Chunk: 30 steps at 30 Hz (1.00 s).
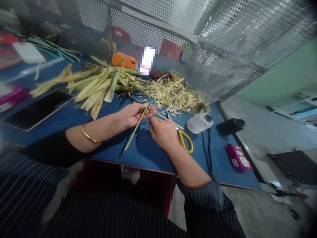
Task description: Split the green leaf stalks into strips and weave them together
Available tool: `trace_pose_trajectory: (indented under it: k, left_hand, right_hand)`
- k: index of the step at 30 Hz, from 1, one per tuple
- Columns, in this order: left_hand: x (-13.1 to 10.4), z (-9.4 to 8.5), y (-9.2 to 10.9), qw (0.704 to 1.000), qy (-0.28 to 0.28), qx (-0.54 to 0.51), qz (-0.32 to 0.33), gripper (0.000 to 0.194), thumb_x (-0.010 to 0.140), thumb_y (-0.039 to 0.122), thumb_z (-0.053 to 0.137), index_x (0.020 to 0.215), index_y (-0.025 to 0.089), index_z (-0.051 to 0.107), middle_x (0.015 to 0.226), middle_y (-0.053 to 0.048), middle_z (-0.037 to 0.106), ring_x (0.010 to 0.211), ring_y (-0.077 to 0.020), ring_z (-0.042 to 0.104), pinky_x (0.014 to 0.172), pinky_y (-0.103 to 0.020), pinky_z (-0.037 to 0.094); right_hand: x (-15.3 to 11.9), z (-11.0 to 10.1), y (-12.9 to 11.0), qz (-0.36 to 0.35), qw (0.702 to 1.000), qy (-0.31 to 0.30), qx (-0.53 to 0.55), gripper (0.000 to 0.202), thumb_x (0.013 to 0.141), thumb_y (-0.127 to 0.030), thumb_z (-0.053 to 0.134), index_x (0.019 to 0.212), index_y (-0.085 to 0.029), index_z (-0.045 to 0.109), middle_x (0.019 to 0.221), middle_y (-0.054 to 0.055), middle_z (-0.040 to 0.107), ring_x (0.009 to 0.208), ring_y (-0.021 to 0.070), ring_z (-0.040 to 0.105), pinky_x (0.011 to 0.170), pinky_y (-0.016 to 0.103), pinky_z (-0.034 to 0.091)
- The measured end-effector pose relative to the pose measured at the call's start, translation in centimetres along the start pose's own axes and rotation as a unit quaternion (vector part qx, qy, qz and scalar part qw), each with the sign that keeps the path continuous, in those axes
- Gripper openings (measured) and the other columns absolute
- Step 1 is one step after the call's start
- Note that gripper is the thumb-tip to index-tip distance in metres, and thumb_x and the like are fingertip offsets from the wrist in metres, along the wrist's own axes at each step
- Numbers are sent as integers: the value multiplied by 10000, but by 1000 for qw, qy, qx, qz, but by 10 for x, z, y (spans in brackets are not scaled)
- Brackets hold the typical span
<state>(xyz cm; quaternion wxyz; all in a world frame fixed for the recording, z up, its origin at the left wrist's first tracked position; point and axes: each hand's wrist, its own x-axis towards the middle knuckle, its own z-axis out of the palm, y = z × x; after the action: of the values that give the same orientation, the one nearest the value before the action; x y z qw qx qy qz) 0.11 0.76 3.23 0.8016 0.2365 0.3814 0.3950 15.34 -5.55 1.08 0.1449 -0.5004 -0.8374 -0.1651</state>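
L hand (133, 114): strip (134, 132) dtl unclear

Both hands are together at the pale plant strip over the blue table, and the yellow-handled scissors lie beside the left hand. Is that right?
Not quite: the head view shows the yellow-handled scissors beside the right hand, not the left hand. Both hands are together at the pale plant strip over the blue table.
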Motion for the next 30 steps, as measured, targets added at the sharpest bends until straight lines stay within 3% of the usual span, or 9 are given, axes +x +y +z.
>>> trace_pose_trajectory:
  k: [5, 8, 11, 15, 19, 22, 25, 27, 30]
  left_hand:
    - [-5, 3, 1, 1000, 4, 2, 27, 177, 921, 98, 486, 822, 126, 630, 813, -49, 712, 717, -99, 681, 696, -181, 546]
    - [-6, 7, -3, 999, -14, 14, 32, 180, 918, 134, 503, 786, 116, 625, 771, -54, 697, 700, -101, 668, 702, -187, 535]
    - [-6, 9, -11, 998, -50, 34, 19, 150, 898, 140, 525, 787, 119, 624, 724, -33, 675, 650, -89, 636, 637, -173, 500]
    - [-7, 9, -18, 994, -63, 43, 81, 73, 847, 103, 580, 792, 113, 627, 715, -12, 665, 644, -77, 629, 673, -175, 502]
    - [-10, 10, -18, 992, -51, 71, 94, 53, 845, 115, 583, 845, 105, 635, 803, -68, 711, 694, -141, 698, 702, -257, 552]
    - [-11, 11, -19, 986, -48, 113, 116, 58, 842, 129, 583, 818, 104, 630, 798, -96, 723, 656, -152, 705, 649, -248, 553]
    - [-12, 11, -20, 979, -60, 144, 130, 79, 840, 171, 601, 796, 112, 629, 752, -90, 720, 617, -143, 693, 622, -240, 551]
    - [-13, 11, -21, 977, -78, 150, 133, 87, 837, 186, 607, 805, 111, 637, 751, -87, 719, 612, -139, 689, 638, -251, 560]
    - [-15, 12, -21, 975, -101, 146, 131, 87, 828, 172, 604, 830, 100, 652, 765, -91, 719, 626, -143, 693, 681, -273, 573]
  right_hand:
    - [-1, -4, -4, -22, 997, 62, -45, 253, 964, -208, 383, 895, -168, 624, 766, 83, 659, 706, 192, 550, 675, 340, 331]
    - [0, -5, -11, -102, 989, 102, -29, 230, 963, -184, 398, 1064, -178, 604, 889, 93, 667, 847, 211, 560, 816, 363, 367]
    - [1, -5, -15, -178, 978, 112, -6, 224, 948, -143, 418, 1047, -206, 609, 905, 61, 671, 879, 192, 571, 916, 370, 367]
    - [2, -5, -4, -75, 969, 209, 109, 151, 921, -147, 474, 941, -217, 607, 903, 38, 687, 890, 167, 604, 894, 352, 401]
    - [6, 0, 13, 182, 877, 282, 343, 69, 874, -245, 557, 844, -196, 596, 843, 32, 661, 797, 158, 619, 759, 323, 472]
    - [11, 8, 20, 317, 759, 197, 534, 103, 798, -296, 609, 800, -196, 584, 710, -11, 620, 642, 138, 596, 644, 306, 503]
    - [14, 10, 18, 369, 661, 117, 643, 161, 741, -330, 632, 797, -201, 553, 639, -39, 602, 516, 122, 566, 532, 295, 512]
    - [15, 9, 16, 380, 638, 105, 661, 205, 720, -360, 648, 788, -200, 539, 646, -35, 613, 481, 115, 561, 480, 282, 503]
    - [15, 6, 15, 383, 646, 126, 649, 223, 716, -383, 650, 783, -193, 554, 651, -33, 604, 493, 109, 564, 456, 263, 497]
